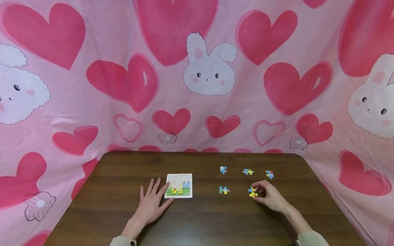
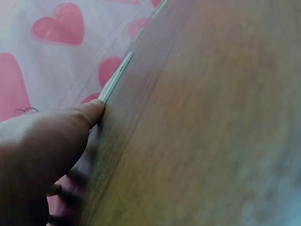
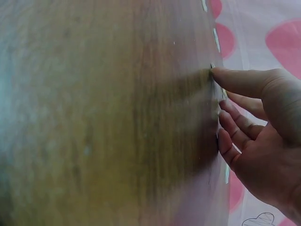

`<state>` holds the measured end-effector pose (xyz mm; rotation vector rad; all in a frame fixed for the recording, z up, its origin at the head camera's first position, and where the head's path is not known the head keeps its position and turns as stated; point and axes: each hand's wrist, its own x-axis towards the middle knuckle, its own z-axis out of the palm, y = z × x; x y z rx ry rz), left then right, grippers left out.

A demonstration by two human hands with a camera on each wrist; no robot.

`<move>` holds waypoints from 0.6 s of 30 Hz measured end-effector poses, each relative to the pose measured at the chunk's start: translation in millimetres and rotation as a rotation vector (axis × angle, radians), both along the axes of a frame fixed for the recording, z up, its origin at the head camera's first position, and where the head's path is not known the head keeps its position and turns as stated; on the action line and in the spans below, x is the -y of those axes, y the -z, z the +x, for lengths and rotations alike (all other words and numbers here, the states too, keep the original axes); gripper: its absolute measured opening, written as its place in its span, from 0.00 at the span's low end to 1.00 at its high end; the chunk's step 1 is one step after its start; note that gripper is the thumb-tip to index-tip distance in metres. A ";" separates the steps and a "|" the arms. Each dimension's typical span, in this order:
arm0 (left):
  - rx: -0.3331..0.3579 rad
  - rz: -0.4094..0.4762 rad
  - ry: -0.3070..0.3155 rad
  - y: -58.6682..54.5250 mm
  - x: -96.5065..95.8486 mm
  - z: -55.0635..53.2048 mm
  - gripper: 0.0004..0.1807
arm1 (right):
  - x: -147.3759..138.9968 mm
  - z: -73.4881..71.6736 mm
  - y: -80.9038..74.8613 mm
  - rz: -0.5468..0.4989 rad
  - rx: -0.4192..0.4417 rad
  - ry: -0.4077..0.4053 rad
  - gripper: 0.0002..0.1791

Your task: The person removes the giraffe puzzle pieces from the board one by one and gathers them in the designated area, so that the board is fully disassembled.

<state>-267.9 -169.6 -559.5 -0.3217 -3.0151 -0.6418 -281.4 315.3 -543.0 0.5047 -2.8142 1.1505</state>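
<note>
My left hand [image 1: 151, 206] lies with fingers spread on the table, its thumb and index finger touching the left side of a white-framed puzzle tray [image 1: 179, 174]. A few pieces fill the tray's lower and right parts, showing yellow figures on green. In the left wrist view the thumb [image 2: 91, 110] meets the tray's thin edge [image 2: 115, 77]. My right hand [image 1: 271, 196] pinches a yellow and blue jigsaw piece [image 1: 252, 192] at its right side, low at the table. The right wrist view shows curled fingers [image 3: 235, 127] at the tabletop, with the piece mostly hidden there.
Loose jigsaw pieces lie between and beyond the hands: one at the back [image 1: 223, 170], a blue and yellow one [image 1: 248, 171], one with red [image 1: 269, 174], and a green-edged one [image 1: 224, 190]. Behind the brown table [image 1: 202, 226] hangs a pink heart-and-rabbit cloth [image 1: 175, 87].
</note>
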 end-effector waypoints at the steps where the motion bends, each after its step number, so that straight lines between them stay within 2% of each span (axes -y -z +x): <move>1: -0.001 -0.001 0.000 0.2 0.0 0.0 0.40 | 0.1 0.2 0.0 -0.001 -0.006 -0.002 0.19; 4: -0.004 -0.004 0.000 1.0 0.1 0.2 0.40 | 1.1 0.9 -0.4 0.005 -0.028 -0.001 0.20; 7: -0.001 -0.007 -0.002 2.3 0.8 0.5 0.40 | 5.5 0.1 -3.1 0.011 -0.029 0.034 0.22; 11: -0.011 -0.002 -0.006 1.6 1.9 0.5 0.40 | 22.9 -6.2 -9.6 -0.021 -0.023 0.072 0.23; 14: -0.023 0.000 -0.001 0.7 1.7 0.0 0.39 | 42.7 -12.4 -14.3 -0.074 -0.010 0.028 0.23; 18: -0.024 -0.008 0.001 1.5 0.7 -0.2 0.40 | 74.0 -20.9 -15.9 -0.132 -0.004 -0.082 0.22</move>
